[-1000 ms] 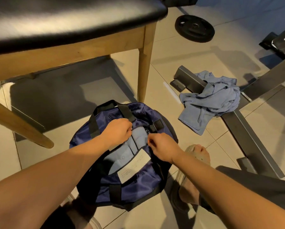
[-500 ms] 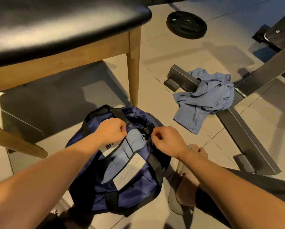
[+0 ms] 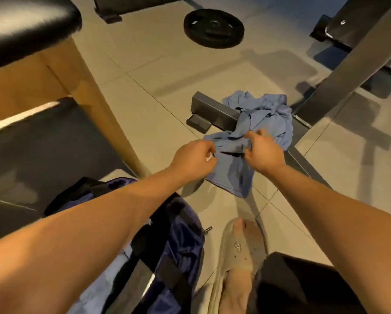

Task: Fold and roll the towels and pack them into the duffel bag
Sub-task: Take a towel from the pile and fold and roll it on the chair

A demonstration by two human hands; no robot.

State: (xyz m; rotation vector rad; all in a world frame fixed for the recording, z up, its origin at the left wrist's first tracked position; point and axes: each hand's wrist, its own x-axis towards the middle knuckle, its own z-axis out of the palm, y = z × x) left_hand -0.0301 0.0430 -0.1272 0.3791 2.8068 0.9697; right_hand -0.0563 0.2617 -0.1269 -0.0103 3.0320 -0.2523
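Your left hand (image 3: 193, 160) and right hand (image 3: 261, 155), fingers loosely curled, reach the crumpled blue towel (image 3: 255, 134) on the floor beyond the duffel bag (image 3: 180, 236).

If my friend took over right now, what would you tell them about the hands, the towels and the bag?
Left hand: reaching to the near edge of the blue towel, fingers curled; whether it grips is unclear.
Right hand: over the same towel, fingers spread, not closed on it.
The towel lies crumpled on the floor, partly draped over a grey metal bar.
The duffel bag sits open by the person's feet, with light blue cloth showing inside.
Done: it looks like at least one towel is packed.
Left: pick up the crumpled towel, fold it, roll it, pack it in the bag.
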